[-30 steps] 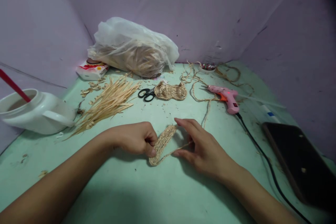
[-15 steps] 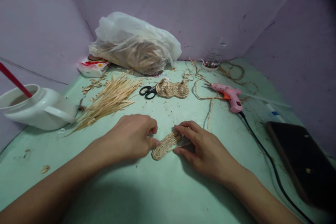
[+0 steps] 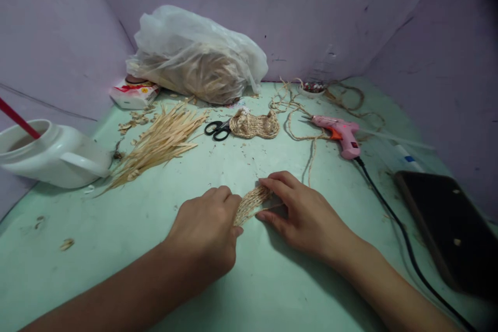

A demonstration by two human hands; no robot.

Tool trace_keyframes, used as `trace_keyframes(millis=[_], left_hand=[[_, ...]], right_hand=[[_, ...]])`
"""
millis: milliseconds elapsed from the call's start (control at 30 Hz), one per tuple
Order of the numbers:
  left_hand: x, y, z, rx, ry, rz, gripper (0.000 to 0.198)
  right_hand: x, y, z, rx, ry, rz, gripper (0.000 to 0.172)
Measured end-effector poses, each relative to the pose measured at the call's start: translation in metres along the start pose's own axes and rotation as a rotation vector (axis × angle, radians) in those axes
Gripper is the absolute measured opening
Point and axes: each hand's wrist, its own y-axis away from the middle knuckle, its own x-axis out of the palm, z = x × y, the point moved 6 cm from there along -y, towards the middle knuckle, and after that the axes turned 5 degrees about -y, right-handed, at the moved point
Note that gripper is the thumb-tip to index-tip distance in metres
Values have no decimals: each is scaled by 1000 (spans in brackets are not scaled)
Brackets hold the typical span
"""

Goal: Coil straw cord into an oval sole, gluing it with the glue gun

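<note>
A small oval piece of braided straw (image 3: 252, 202) lies on the green table (image 3: 128, 228) between my hands. My left hand (image 3: 208, 233) is curled over its near end, fingers closed on it. My right hand (image 3: 301, 215) pinches the far end, forefinger on top and thumb underneath, with a loose straw cord running out under the fingers. A finished woven straw piece (image 3: 254, 124) sits further back beside black scissors (image 3: 217, 128).
A pile of straw strips (image 3: 161, 142) lies at the left, with a white jug (image 3: 50, 153) holding a red stick beyond it. A plastic bag of straw (image 3: 196, 65) stands at the back. A pink glue gun (image 3: 338, 135) with black cable and a dark phone (image 3: 447, 228) lie at the right.
My left hand has slid toward me and now covers the near end of the braided piece. The right hand stays on the far end; the piece has tilted slightly.
</note>
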Motion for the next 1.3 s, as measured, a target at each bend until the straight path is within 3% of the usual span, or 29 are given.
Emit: trace_keyframes(millis=[167, 333, 633, 900, 1100, 1300], left_hand=[[0, -5, 5, 21, 62, -66, 30], [0, -8, 7, 47, 95, -124, 30], [2, -8, 8, 17, 101, -159, 28], [0, -8, 7, -11, 73, -143, 24], [2, -10, -6, 49, 56, -307, 25], [5, -15, -7, 60, 133, -312, 20]], right_hand=[[-2, 3, 0, 12, 18, 12, 40], [-7, 5, 0, 50, 12, -33, 19], [-7, 5, -7, 126, -53, -7, 27], [-5, 4, -9, 170, -78, -11, 20], [-4, 3, -9, 162, -113, -29, 23], [-9, 5, -10, 176, -136, -35, 16]])
